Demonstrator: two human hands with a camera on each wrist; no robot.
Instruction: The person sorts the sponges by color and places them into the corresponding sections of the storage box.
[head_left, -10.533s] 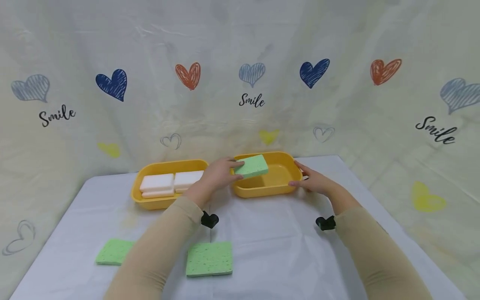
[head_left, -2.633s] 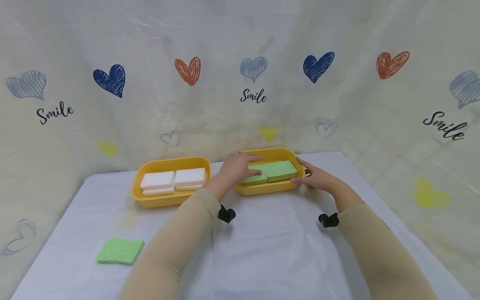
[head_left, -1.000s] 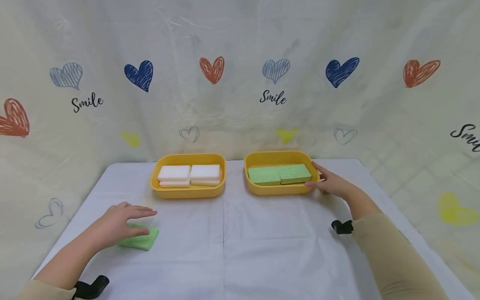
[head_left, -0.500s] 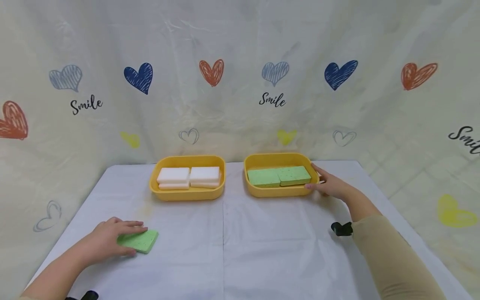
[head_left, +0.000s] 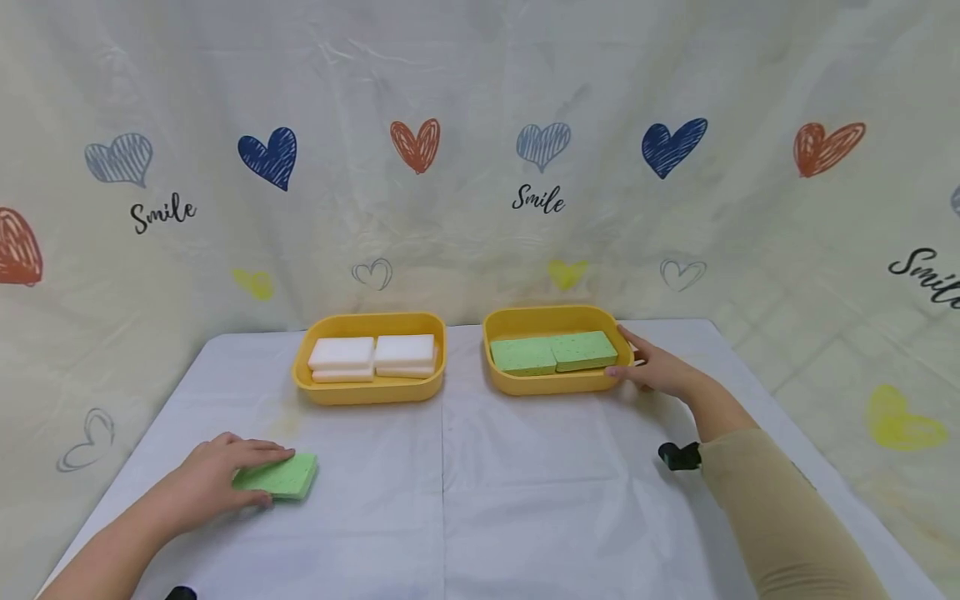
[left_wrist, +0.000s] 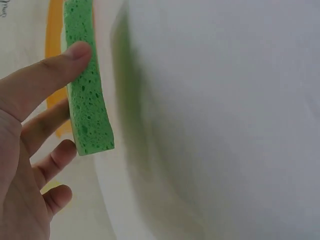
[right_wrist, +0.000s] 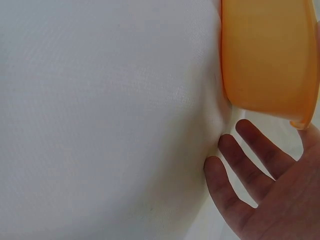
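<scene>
My left hand (head_left: 213,483) pinches a green sponge (head_left: 288,477) between thumb and fingers at the table's left. In the left wrist view, the thumb lies on the pitted edge of the sponge (left_wrist: 89,110), and a gap to its shadow suggests it is just off the table. At the right end of the right yellow tray (head_left: 555,385), my right hand (head_left: 663,367) holds the corner with thumb and a finger. Its other fingers (right_wrist: 250,170) extend loosely below the tray wall (right_wrist: 270,55). Inside that tray, two green sponges (head_left: 583,350) lie side by side.
Left of it stands another yellow tray (head_left: 367,396) with white sponges (head_left: 341,354) stacked in two piles. Both trays sit near the far edge of the white-covered table (head_left: 525,492). A backdrop (head_left: 480,83) printed with hearts hangs close behind.
A green sponge from the near middle now lies in the right tray. My left hand has left that tray, come down at left and taken hold of another green sponge. The right hand stays.
</scene>
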